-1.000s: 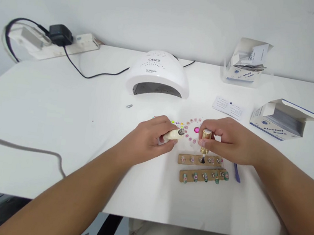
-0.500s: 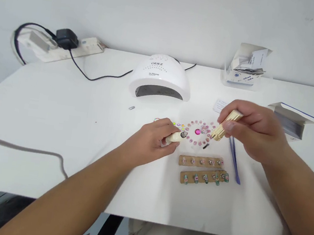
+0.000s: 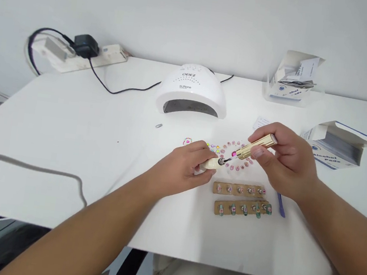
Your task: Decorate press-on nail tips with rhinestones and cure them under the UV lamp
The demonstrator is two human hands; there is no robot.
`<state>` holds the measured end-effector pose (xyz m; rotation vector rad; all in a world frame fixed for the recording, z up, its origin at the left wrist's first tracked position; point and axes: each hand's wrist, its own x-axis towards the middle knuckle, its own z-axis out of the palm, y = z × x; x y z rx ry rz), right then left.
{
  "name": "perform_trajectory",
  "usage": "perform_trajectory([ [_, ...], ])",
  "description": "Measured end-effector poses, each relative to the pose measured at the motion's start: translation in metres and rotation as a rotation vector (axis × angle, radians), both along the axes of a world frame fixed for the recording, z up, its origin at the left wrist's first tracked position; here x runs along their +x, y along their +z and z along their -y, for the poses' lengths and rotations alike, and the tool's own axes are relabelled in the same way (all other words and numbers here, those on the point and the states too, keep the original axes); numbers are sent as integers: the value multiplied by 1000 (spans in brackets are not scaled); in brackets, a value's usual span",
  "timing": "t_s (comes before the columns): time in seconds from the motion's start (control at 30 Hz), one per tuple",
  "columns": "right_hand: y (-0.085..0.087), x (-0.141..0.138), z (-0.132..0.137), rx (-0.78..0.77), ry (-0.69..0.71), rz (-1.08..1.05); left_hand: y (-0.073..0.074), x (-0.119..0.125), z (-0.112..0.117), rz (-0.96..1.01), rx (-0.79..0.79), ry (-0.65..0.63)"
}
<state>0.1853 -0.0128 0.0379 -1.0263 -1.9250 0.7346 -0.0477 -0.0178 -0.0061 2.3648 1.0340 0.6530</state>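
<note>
Gripping the gold brush cap (image 3: 255,147), right hand (image 3: 284,164) has brought its tip to the bottle (image 3: 210,163) left hand (image 3: 179,171) clasps.

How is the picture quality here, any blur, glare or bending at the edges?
Head view: soft, even light, faint shadows under the left hand and right hand; bottle and brush sharp, no motion blur; head view again: table edges bow from the wide lens; no harsh glare on the lamp.

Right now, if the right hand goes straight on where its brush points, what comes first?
The brush would probably enter the mouth of the small bottle in the left hand; depth is unclear.
</note>
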Motion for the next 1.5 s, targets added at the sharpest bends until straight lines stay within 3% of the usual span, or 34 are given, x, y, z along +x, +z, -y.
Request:
perform_trajectory([
  [0.27,-7,-4,-1,17,38,158,4,3,2,-12,-26,6],
  [0.4,-5,-10,0,-53,136,245,6,5,4,-19,-29,36],
  [0.57,-1,-12,0,-80,145,301,7,6,4,-33,-22,39],
  [1.03,4,4,-4,27,61,128,4,5,2,-25,-31,20],
  [1.33,4,16,-15,-146,-10,-77,2,3,-1,-6,-66,35],
  [1.5,6,26,-23,-303,162,-82,0,0,-2,18,-74,40],
])
